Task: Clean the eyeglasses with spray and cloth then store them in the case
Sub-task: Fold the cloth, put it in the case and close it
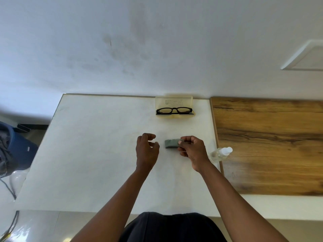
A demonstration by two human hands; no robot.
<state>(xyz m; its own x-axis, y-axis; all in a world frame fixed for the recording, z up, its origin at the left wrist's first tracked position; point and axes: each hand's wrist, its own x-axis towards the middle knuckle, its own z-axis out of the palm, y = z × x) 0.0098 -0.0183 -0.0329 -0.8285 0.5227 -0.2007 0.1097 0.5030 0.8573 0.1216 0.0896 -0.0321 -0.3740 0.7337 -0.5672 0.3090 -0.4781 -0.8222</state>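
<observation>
Black-framed eyeglasses (pixel 174 110) lie folded in an open, pale yellow translucent case (pixel 174 100) at the far edge of the white table (pixel 97 151), its lid standing against the wall. A folded grey cloth (pixel 171 143) lies on the table, and my right hand (pixel 192 151) pinches its right end. My left hand (pixel 146 149) hovers just left of the cloth with fingers loosely curled, holding nothing. A clear spray bottle (pixel 220 154) with a white cap lies on its side to the right of my right hand.
A wooden board surface (pixel 272 145) adjoins the white table on the right. The white wall rises right behind the case. A blue bag (pixel 19 145) and cables sit on the floor to the left.
</observation>
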